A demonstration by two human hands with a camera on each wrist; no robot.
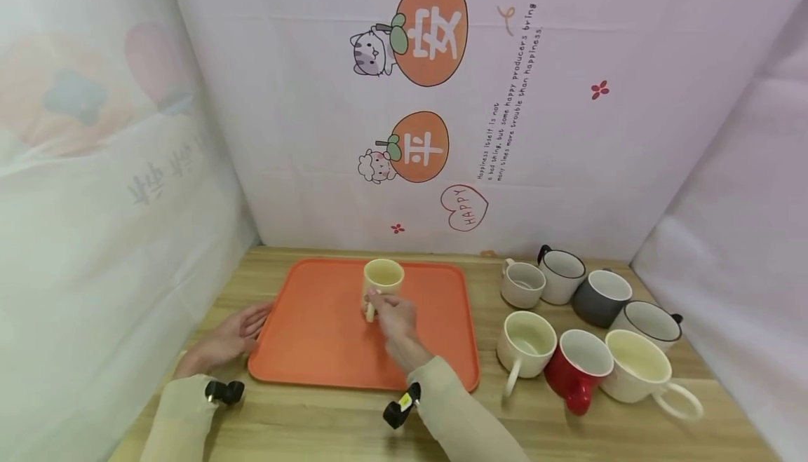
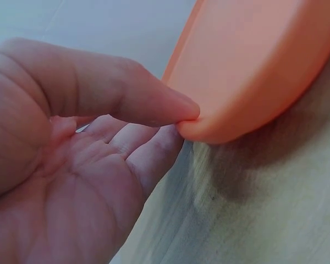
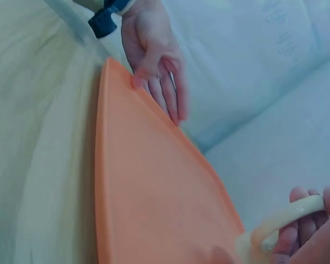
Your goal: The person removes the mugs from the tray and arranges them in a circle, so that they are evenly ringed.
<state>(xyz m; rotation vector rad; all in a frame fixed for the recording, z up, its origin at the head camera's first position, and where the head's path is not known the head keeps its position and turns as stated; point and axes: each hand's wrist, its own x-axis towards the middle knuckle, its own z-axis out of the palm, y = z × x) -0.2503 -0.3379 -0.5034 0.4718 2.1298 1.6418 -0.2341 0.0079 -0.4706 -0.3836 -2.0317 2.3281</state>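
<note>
An orange tray [image 1: 315, 336] lies on the wooden table. My left hand [image 1: 229, 336] is at its left edge; in the left wrist view, the thumb [image 2: 154, 102] presses on the rim with fingers against the outer side, pinching it. Over the tray's middle, toward the back, my right hand [image 1: 398, 318] holds a pale yellow mug [image 1: 383, 274] by its handle. The mug is upright, its handle toward me. In the right wrist view the cream handle [image 3: 289, 220] passes between the fingers. Whether the mug's base touches the tray I cannot tell.
Several mugs stand right of the tray: a cream mug [image 1: 527, 336], a red mug [image 1: 581, 364], a larger yellow mug [image 1: 637, 364], a dark grey mug [image 1: 600, 301] and white ones behind. White printed cloth [image 1: 315, 132] hangs at the back and sides.
</note>
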